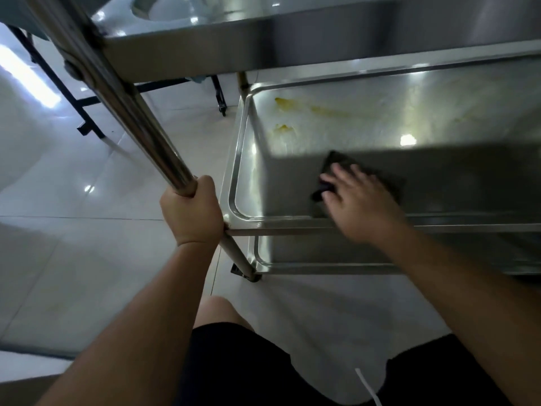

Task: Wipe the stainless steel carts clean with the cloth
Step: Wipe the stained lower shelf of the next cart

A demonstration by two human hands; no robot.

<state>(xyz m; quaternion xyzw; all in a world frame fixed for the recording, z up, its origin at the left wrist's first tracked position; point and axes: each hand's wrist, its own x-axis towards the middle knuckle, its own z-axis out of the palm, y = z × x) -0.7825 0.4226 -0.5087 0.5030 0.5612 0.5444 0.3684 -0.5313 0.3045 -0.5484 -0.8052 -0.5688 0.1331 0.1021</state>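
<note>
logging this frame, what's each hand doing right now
Left hand: closed round the cart's upright steel post.
Right hand: open, fingers flat, pressing the dark cloth onto the middle shelf.

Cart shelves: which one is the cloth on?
The middle shelf, the one with yellow stains. The right hand presses the dark cloth there; the top and bottom shelves have none.

The top shelf (pixel 322 39) is hanging low over the middle shelf (pixel 366 124), leaving a narrow gap for reaching in. The corner post (pixel 131 112) is blocking the left side.
</note>
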